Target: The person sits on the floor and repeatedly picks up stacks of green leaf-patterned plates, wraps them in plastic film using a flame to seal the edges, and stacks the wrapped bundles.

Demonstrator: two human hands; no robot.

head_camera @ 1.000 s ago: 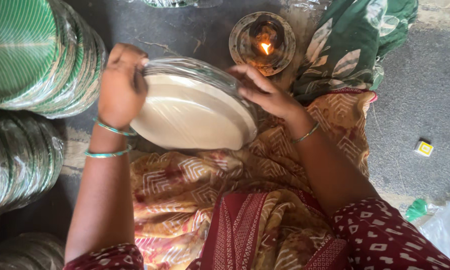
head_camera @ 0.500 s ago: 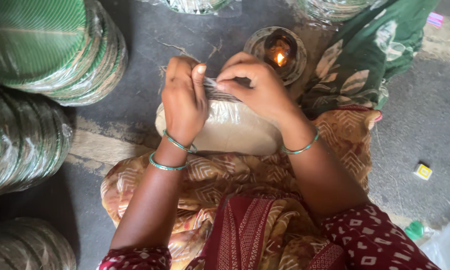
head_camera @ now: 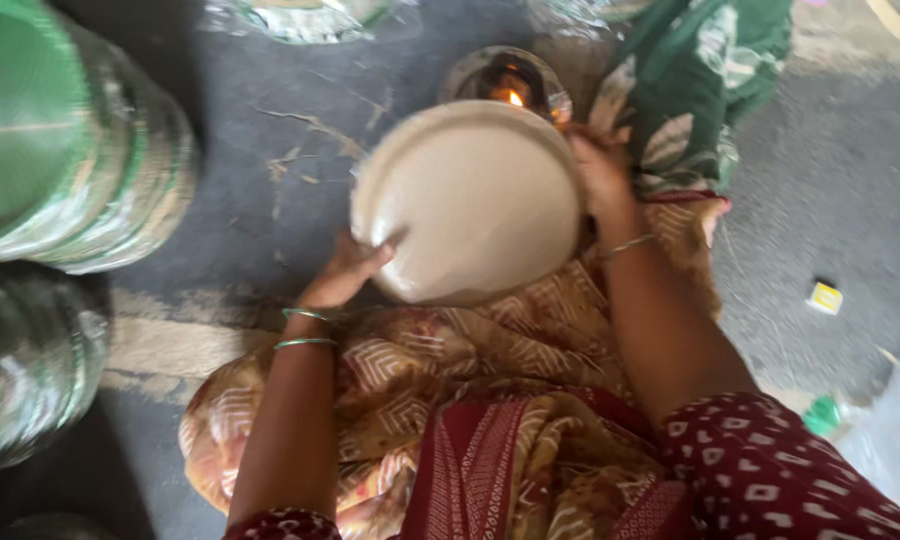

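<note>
While both hands grip it, the round beige paper plate stack [head_camera: 470,200] sits over the lap, just in front of a small lit flame in a glass bowl [head_camera: 508,85]. Left hand [head_camera: 348,272] clasps the lower-left rim, fingers on the plate face. Right hand [head_camera: 600,170] clasps the right rim. Wrapped green plate stacks [head_camera: 70,150] lie left on the grey floor [head_camera: 830,200].

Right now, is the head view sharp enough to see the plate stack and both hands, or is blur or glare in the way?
Head view: motion blur softens the pale plate stack and left hand; right hand equally soft at the rim. The small flame glows bright without washing anything out. Green plate stacks at the left edge are smeared.
</note>
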